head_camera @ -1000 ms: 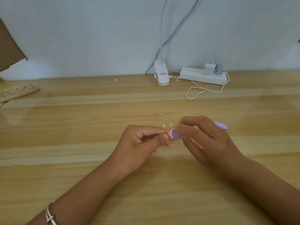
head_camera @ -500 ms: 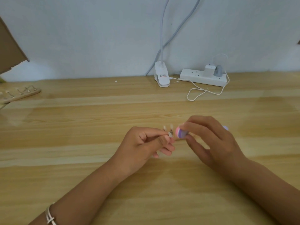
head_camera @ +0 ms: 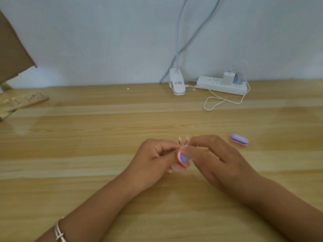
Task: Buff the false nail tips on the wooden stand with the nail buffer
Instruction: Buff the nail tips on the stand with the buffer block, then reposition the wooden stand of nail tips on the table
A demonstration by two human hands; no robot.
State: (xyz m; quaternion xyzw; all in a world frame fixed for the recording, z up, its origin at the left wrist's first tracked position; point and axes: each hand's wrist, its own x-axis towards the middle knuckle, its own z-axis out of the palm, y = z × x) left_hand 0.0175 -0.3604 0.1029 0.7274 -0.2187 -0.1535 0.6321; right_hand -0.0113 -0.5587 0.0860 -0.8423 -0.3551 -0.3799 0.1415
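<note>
My left hand (head_camera: 153,159) pinches a small metal holder carrying two pale false nail tips (head_camera: 183,138) that stick up just above my fingers. A pink and purple nail buffer (head_camera: 182,157) is gripped in my right hand (head_camera: 215,158), and its rounded end lies against my left fingertips just below the tips. What the holder stands on is hidden by my hands. A wooden stand (head_camera: 28,103) with several more nail tips on wire holders lies at the far left of the table.
A second pink and purple buffer (head_camera: 239,139) lies on the wooden table (head_camera: 87,145) to the right of my hands. At the back stand a white clip lamp base (head_camera: 176,84), a power strip (head_camera: 222,84) and a looped white cable (head_camera: 215,102). Cardboard leans at far left.
My right hand has brought the buffer left and down, back against my left fingertips. The second buffer, earlier partly hidden behind my right hand, now shows fully on the table.
</note>
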